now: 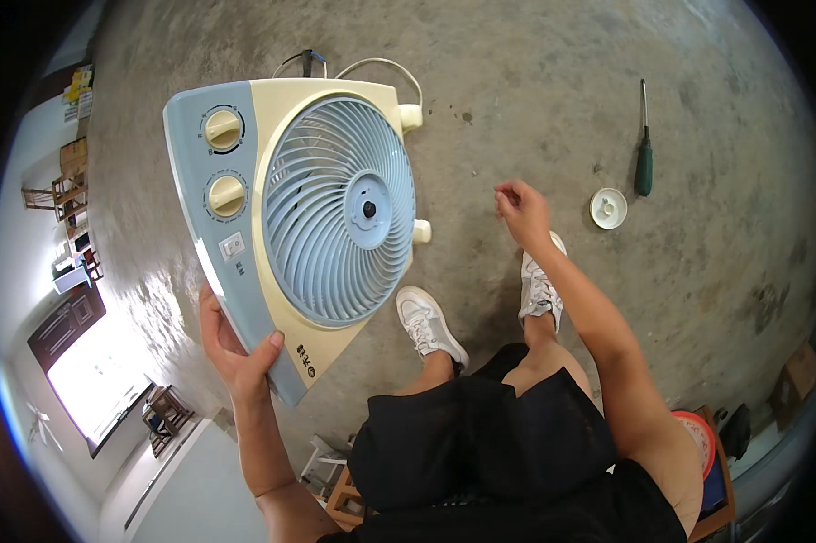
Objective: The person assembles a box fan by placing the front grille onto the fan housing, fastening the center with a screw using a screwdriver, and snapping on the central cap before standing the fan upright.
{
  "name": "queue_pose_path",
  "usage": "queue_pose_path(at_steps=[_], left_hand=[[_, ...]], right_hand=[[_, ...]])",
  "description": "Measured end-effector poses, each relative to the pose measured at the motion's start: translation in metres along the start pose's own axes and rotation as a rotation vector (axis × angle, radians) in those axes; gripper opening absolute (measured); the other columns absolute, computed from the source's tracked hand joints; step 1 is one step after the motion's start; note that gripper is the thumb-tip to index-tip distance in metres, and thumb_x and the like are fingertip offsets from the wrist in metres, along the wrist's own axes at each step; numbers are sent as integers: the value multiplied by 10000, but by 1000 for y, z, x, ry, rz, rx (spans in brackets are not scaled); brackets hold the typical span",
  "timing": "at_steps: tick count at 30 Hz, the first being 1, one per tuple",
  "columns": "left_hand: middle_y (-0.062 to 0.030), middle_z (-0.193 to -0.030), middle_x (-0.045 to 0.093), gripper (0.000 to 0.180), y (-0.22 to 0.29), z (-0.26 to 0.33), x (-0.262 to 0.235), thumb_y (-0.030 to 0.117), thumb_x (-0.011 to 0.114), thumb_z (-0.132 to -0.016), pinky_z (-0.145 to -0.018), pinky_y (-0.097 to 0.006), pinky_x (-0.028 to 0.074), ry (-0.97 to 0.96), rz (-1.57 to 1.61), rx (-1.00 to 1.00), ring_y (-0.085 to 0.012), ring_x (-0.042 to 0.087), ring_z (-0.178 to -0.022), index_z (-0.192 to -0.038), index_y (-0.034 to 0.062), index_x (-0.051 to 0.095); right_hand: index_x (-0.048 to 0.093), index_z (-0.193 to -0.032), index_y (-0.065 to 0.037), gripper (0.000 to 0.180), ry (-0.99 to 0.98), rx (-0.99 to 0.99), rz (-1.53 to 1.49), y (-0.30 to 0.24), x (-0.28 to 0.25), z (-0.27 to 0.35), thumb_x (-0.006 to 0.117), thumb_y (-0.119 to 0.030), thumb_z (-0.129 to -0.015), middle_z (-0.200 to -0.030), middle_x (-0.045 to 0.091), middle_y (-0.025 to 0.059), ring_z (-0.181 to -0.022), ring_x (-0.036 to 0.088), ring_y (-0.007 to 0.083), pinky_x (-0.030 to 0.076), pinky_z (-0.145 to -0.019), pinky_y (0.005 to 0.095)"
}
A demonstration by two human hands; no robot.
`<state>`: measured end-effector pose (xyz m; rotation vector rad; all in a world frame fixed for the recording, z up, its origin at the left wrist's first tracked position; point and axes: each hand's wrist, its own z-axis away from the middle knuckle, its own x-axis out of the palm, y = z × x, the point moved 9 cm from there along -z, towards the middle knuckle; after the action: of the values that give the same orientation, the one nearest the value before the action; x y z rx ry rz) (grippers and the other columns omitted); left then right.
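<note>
My left hand [236, 348] grips the lower left corner of a cream and light-blue box fan [310, 258], thumb on the front and fingers behind the edge. The fan is tilted, its round blue grille facing up and two cream feet on its right side. Two cream knobs [224, 163] and a white rocker switch [233, 245] sit on its blue panel. A dark fastener [369, 209] shows at the grille's hub. Right of the fan, my right hand [524, 215] hovers with fingers curled in toward the thumb; anything between them is too small to make out.
On the concrete floor to the right lie a round white cap [609, 209] and a screwdriver [644, 163] with a green handle. A pale cord [381, 61] loops behind the fan. My white shoes [426, 326] are below it. A red-rimmed basin [707, 441] stands at lower right.
</note>
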<state>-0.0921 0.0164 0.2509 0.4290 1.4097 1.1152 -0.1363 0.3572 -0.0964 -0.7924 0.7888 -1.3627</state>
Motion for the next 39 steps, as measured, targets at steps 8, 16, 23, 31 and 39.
queue_pose_path(at_steps=[8, 16, 23, 31, 39], left_hand=[[-122, -1071, 590, 703, -71, -7, 9, 238, 667, -646, -878, -339, 491, 28, 333, -220, -231, 606, -963, -1267, -17, 459], [-169, -1094, 601, 781, -126, 22, 3, 235, 672, -648, -819, -358, 577, 119, 630, -386, -247, 655, -928, -1333, -35, 411], [-197, -1126, 602, 784, -138, 35, 1, 222, 679, -648, -819, -356, 583, 129, 703, -386, -260, 665, -927, -1332, -48, 408], [-196, -1092, 612, 772, -161, 33, 15, 194, 684, -650, -805, -366, 591, 129, 866, -383, -275, 674, -893, -1329, -52, 411], [-175, -1088, 606, 768, -184, 32, 70, 216, 688, -641, -839, -360, 571, 142, 1039, -488, -263, 655, -938, -1321, -27, 427]], right_hand=[[662, -997, 10, 162, 10, 79, -96, -13, 2, -35, 628, -21, -842, -781, 668, 104, -671, 623, 132, 508, -610, 286], [648, -1005, -20, 218, 4, -324, 470, -47, 9, -32, 660, -31, -788, -801, 647, 127, -678, 625, 228, 504, -636, 343], [596, -880, -10, 140, -142, -457, 920, -47, 58, -50, 650, -97, -785, -873, 655, 177, -815, 625, 386, 495, -718, 461], [633, -837, 18, 135, 16, -356, 769, -54, 20, -62, 666, -78, -747, -740, 664, 188, -623, 635, 321, 517, -614, 387], [610, -913, 10, 72, 70, 52, -141, -50, -49, -29, 632, -56, -895, -751, 599, 44, -628, 592, 118, 557, -628, 297]])
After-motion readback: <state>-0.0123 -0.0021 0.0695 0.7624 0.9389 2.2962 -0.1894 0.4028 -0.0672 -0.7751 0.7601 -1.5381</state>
